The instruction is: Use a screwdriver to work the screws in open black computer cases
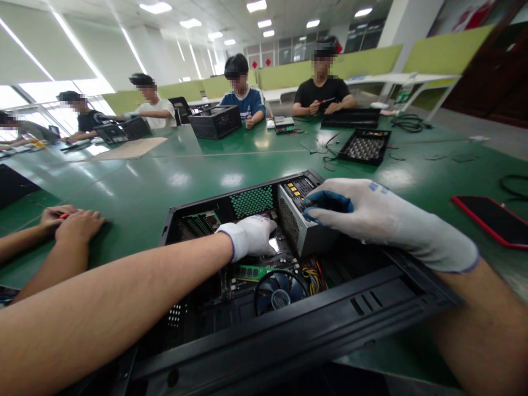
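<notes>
An opened black computer case [264, 335] lies on its side before me. My left hand [251, 234], in a white glove, reaches inside it over the motherboard [274, 247]. Its fingers are bent together beside the grey power supply [307, 236]; their tips and anything in them are hidden. My right hand [358, 209], in a white glove with blue fingers, is at the power supply's labelled top. Thumb and fingers curl together in a pinch, and what they hold, if anything, does not show. Below sit a green memory stick [249, 272], a round cooling fan [280, 297] and coloured wires [313, 278].
A co-worker's hands [74, 220] rest on the green table [206, 165] to the left. A red-edged black phone [495, 220] lies at the right. Beyond the case are a black tray of small parts [365, 146], loose cables [410, 122] and another computer case [216, 121]. Several people sit opposite.
</notes>
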### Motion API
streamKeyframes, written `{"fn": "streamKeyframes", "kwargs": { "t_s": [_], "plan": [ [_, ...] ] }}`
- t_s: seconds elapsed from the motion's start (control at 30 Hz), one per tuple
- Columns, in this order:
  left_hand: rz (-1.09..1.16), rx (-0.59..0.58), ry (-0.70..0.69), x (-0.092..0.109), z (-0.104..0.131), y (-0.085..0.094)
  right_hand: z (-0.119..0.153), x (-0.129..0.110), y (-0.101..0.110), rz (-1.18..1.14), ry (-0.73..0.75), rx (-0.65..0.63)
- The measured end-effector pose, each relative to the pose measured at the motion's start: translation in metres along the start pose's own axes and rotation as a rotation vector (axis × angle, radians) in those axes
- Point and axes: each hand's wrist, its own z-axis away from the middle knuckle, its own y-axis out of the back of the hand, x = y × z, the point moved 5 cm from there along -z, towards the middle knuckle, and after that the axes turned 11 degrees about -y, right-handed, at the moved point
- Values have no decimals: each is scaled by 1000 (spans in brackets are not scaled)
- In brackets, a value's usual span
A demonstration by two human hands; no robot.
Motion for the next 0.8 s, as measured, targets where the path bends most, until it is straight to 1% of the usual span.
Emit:
{"fn": "streamKeyframes", "kwargs": {
  "t_s": [0.43, 0.67, 0.8],
  "plan": [
    [-40, -1, 25, -8, -1, -2, 0, 1, 0, 8, 2, 10],
    [-32, -1, 24, -3, 1, 0, 1, 1, 1, 1, 2, 14],
    [-37, 1, 22, -3, 1, 0, 1, 0, 0, -7, 15, 19]
  ]
}}
